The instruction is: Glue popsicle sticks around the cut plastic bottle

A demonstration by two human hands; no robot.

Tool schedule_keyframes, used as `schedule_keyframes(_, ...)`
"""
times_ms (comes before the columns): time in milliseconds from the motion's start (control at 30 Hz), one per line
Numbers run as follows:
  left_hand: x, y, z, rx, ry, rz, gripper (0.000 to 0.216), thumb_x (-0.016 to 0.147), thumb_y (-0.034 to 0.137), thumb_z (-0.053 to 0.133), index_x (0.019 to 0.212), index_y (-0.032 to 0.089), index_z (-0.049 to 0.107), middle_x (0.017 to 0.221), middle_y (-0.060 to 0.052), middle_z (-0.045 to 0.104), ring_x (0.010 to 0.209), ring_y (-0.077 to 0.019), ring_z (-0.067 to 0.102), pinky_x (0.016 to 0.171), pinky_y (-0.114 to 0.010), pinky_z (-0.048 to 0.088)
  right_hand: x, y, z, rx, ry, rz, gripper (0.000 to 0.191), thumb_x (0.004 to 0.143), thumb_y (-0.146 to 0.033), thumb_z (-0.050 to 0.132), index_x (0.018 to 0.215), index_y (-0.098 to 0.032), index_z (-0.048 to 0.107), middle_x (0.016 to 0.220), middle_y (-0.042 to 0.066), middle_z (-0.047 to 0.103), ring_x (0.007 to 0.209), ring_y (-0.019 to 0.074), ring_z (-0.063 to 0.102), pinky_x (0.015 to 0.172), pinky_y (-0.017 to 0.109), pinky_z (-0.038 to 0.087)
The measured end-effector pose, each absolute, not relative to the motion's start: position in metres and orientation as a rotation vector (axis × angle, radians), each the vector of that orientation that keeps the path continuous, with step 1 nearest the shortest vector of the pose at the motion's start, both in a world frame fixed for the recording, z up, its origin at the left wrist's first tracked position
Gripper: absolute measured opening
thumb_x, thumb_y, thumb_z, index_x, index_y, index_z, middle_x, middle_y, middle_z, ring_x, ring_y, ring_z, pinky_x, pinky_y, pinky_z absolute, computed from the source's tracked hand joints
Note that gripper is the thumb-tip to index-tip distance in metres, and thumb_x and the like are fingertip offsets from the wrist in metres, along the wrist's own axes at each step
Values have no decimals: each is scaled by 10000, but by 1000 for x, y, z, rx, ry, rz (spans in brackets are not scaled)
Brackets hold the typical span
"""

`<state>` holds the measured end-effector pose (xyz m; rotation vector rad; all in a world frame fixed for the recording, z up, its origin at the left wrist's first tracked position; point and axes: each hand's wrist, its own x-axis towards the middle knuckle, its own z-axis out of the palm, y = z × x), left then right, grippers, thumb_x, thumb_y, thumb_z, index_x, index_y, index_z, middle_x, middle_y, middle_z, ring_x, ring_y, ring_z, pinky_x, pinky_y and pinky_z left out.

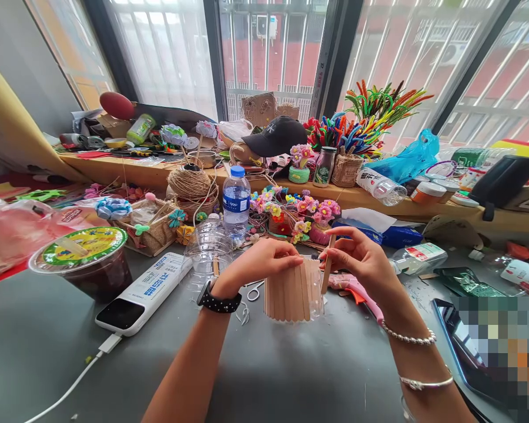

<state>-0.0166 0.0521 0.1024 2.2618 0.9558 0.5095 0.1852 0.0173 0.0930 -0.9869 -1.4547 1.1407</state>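
A cut clear plastic cup clad with upright wooden sticks (291, 292) stands on the grey table (48, 346) in front of me. My left hand (258, 261) grips its top rim on the left side, fingers curled over the sticks. My right hand (364, 258) pinches one loose wooden stick (327, 265) and holds it upright against the cup's right side. A black beaded watch band sits on my left wrist, and silver bracelets on my right.
A water bottle (236, 202), a power bank with a phone on it (143, 294), a lidded drink cup (86, 261), scissors (253, 289), a pink glue gun (357, 292) and a tablet (471, 346) lie around. Pipe-cleaner flowers, twine and baskets crowd the ledge behind.
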Motion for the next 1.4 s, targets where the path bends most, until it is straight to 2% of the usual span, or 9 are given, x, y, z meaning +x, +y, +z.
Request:
schedule_keyframes(133, -14, 55, 100, 2224, 933, 535, 336, 817, 414, 415, 805, 148, 621, 794, -6, 624, 730, -129, 525, 596, -200, 367, 182, 22, 88, -1077, -1427, 1181, 273, 639, -339, 658, 825, -177, 541, 724, -13, 606, 656, 120, 611, 609, 260, 520)
schedule_keyframes(467, -12, 57, 97, 2191, 887, 547, 335, 813, 420, 424, 782, 137, 603, 762, -2, 593, 724, -121, 507, 595, -193, 359, 171, 23, 86, -1255, -1612, 995, 282, 617, -386, 659, 770, -156, 602, 740, 15, 632, 691, 111, 564, 627, 217, 439)
schedule_keyframes(567, -12, 59, 95, 2184, 869, 547, 350, 809, 434, 422, 788, 134, 602, 772, -8, 593, 735, -128, 505, 602, -199, 363, 169, 25, 83, -1223, -1615, 1072, 298, 626, -407, 646, 772, -152, 593, 724, 13, 627, 638, 99, 546, 550, 200, 411)
schedule_keyframes(700, -13, 59, 94, 2177, 841, 550, 337, 817, 423, 411, 820, 135, 587, 805, -13, 588, 758, -129, 505, 619, -203, 369, 166, 26, 80, -1206, -1604, 1126, 318, 625, -420, 644, 784, -150, 589, 661, -11, 594, 484, 48, 445, 416, 174, 309)
schedule_keyframes(867, -14, 57, 96, 2194, 836, 561, 293, 834, 384, 391, 807, 144, 556, 791, 1, 567, 728, -114, 494, 609, -199, 364, 165, 24, 80, -1241, -1588, 1131, 321, 618, -423, 648, 776, -152, 579, 617, -30, 567, 402, 23, 343, 369, 179, 243)
schedule_keyframes(1000, -14, 56, 96, 2190, 839, 549, 296, 834, 387, 387, 795, 144, 550, 792, -2, 563, 734, -119, 492, 602, -199, 362, 164, 23, 82, -1254, -1600, 1115, 320, 614, -421, 652, 777, -157, 577, 611, -35, 561, 410, 25, 355, 375, 177, 249)
schedule_keyframes(1200, -15, 56, 97, 2207, 841, 528, 324, 834, 408, 375, 781, 140, 550, 758, 0, 547, 714, -119, 476, 584, -199, 348, 163, 24, 82, -1225, -1627, 1102, 320, 599, -413, 666, 770, -156, 581, 689, -4, 606, 583, 81, 514, 470, 181, 347)
schedule_keyframes(1400, -15, 57, 97, 2199, 853, 518, 330, 831, 410, 379, 774, 139, 558, 752, 1, 546, 715, -120, 470, 587, -199, 342, 162, 24, 81, -1189, -1612, 1134, 290, 598, -394, 673, 746, -161, 584, 685, -9, 610, 636, 95, 543, 550, 195, 398)
